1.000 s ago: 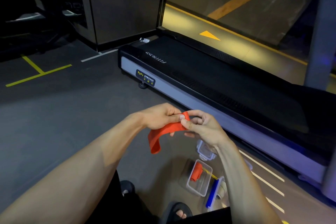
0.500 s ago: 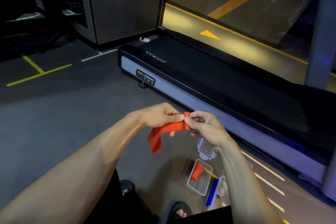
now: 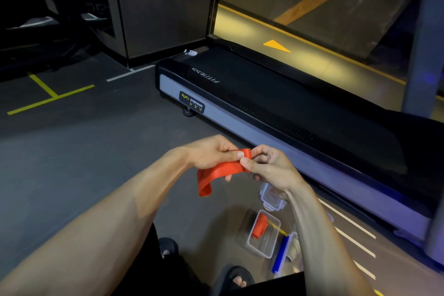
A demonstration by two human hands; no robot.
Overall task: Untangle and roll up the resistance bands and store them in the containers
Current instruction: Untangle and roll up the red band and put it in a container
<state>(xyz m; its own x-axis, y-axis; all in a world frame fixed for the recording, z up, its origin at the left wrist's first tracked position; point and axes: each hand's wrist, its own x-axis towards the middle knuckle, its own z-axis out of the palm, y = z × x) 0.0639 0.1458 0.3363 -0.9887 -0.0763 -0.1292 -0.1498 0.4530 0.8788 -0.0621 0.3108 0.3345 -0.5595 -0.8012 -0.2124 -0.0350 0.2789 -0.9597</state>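
Note:
A flat orange resistance band [image 3: 217, 173] hangs between my hands above the floor. My left hand [image 3: 211, 152] pinches its upper end with thumb and fingers. My right hand [image 3: 269, 167] pinches the same folded end from the right, where a small curl of band shows. The loose loop droops down to the left. Below, a clear container [image 3: 263, 244] on the floor holds a rolled orange band [image 3: 260, 226]. A second clear container [image 3: 271, 197] lies just beyond it, partly hidden by my right wrist.
A blue-edged lid [image 3: 280, 253] lies right of the containers. A treadmill [image 3: 276, 103] runs diagonally across the right side. My sandalled feet [image 3: 236, 277] show at the bottom. Grey floor with yellow tape lines [image 3: 48, 94] stretches to the left.
The folded end of the band between my fingertips has curled a little tighter. My hands stay in nearly the same place.

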